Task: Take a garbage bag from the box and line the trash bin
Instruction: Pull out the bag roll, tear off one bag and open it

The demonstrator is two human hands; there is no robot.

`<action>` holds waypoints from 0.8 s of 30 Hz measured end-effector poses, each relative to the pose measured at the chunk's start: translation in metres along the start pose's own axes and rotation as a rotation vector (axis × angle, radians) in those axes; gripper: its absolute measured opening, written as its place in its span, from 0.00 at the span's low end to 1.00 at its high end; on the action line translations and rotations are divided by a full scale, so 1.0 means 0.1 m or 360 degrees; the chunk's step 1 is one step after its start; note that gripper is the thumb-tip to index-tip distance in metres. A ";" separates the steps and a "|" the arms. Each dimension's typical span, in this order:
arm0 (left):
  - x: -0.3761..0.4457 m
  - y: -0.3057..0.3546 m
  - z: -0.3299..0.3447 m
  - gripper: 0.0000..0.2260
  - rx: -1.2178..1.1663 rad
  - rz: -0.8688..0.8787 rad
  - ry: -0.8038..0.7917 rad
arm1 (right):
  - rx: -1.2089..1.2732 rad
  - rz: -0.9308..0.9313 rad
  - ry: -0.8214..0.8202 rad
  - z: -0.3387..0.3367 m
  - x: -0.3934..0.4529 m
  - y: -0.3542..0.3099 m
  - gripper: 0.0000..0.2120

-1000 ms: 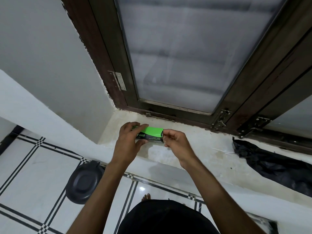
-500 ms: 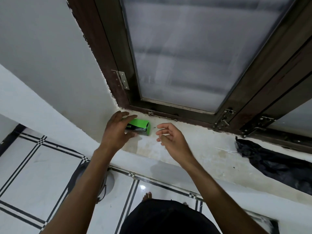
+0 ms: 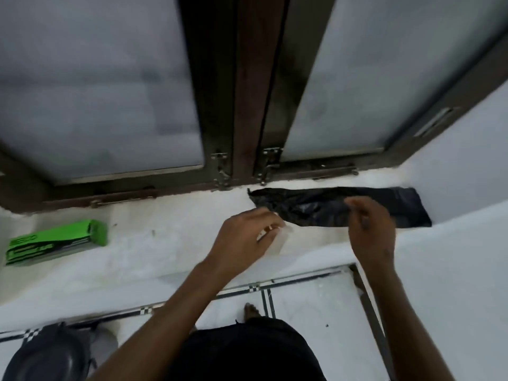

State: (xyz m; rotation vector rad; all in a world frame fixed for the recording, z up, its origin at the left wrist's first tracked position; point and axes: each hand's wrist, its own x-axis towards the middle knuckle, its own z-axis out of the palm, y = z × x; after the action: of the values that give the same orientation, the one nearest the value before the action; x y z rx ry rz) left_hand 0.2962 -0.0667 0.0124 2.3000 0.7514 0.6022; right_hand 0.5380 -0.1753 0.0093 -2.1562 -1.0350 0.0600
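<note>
1. The garbage bag (image 3: 341, 206) lies folded at the sill's (image 3: 170, 243) right end; the box (image 3: 55, 241) sits at its left end.
2. Left hand (image 3: 242, 239) and right hand (image 3: 371, 229) hover over the bag, fingers loosely parted, grasping nothing.
3. Judged step: picking up the bag; next, pinch it and shake it open for the bin (image 3: 46, 353).

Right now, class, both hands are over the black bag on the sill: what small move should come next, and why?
Probably close both hands on the black garbage bag and lift it. It lies flat on the sill; the left hand and right hand hover open at it, and the green box is set aside.
</note>
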 end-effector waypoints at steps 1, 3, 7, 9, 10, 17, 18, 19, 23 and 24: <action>0.11 0.08 0.10 0.06 -0.0004 0.0026 -0.0051 | -0.0119 0.0032 0.0014 -0.08 0.08 0.24 0.11; 0.28 0.22 0.30 0.07 0.0009 0.0048 -0.0142 | -0.0357 0.0037 -0.0120 -0.17 0.20 0.74 0.13; 0.45 0.42 0.56 0.06 0.0026 -0.0021 -0.0282 | -0.0618 0.0093 -0.0406 -0.36 0.36 1.29 0.14; 0.44 0.52 0.62 0.06 -0.0048 -0.0116 -0.0314 | -0.0658 -0.0033 -0.0416 -0.44 0.44 1.29 0.06; 0.41 0.55 0.64 0.07 -0.0096 -0.0169 -0.0316 | -0.0653 -0.0081 -0.0433 -0.47 0.46 1.24 0.02; 0.05 0.84 0.82 0.05 -0.0570 -0.0576 -0.0553 | 0.0652 0.0575 -0.0467 -0.46 -0.08 0.60 0.09; -0.01 0.89 0.85 0.06 -0.0604 -0.0625 -0.0567 | 0.0862 0.0661 -0.0477 -0.46 -0.21 0.47 0.10; -0.07 0.92 0.88 0.09 -0.0626 -0.0672 -0.0561 | 0.1037 0.0732 -0.0493 -0.45 -0.33 0.37 0.10; -0.33 1.02 0.92 0.18 -0.0570 -0.0730 -0.0504 | 0.1432 0.0922 -0.0474 -0.39 -0.78 0.08 0.09; -0.44 1.03 0.89 0.18 -0.0539 -0.0727 -0.0492 | 0.1504 0.0981 -0.0452 -0.37 -0.90 0.02 0.09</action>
State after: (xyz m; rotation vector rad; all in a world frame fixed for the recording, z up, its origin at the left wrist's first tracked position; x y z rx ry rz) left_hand 0.3526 -0.1982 0.0117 1.7730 0.9037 0.1431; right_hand 0.4907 -0.2607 0.0124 -1.4985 -0.3009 0.9621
